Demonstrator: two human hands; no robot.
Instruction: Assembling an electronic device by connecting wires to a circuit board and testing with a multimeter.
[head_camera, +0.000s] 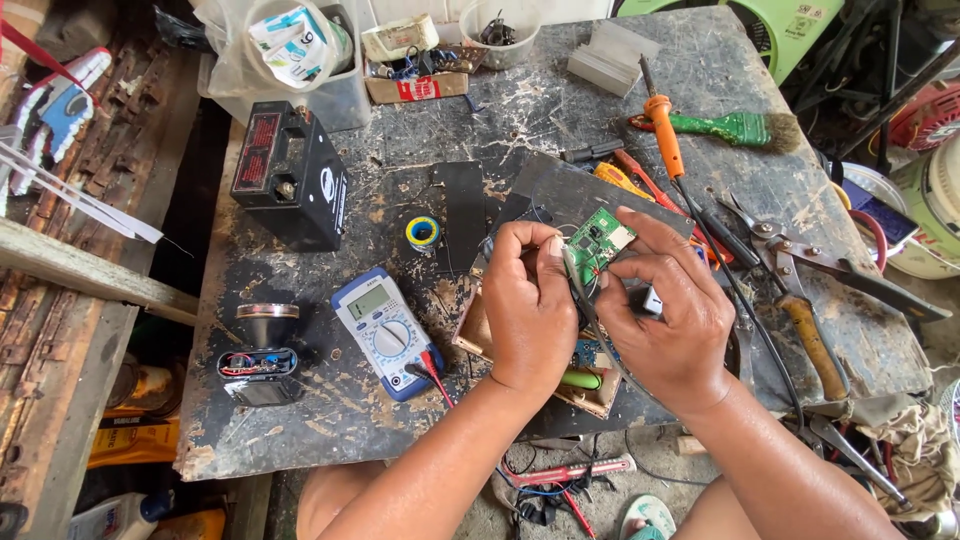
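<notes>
While both hands are meeting over the table (300, 430), the left hand (530, 310) and right hand (665, 325) are pinching a green circuit board (600, 240) — fingers clamped on its edges, above an open casing (590, 392). Multimeter (385, 330) lying just left; soldering iron (662, 130) and shears (800, 290) lying right — battery (290, 175) sitting far left.

The left hand (530, 305) covers much of the open wooden box (590, 392), the circuit board's (600, 240) lower part sits behind fingers (640, 232), and the frame cuts off the green housing (790, 30)
</notes>
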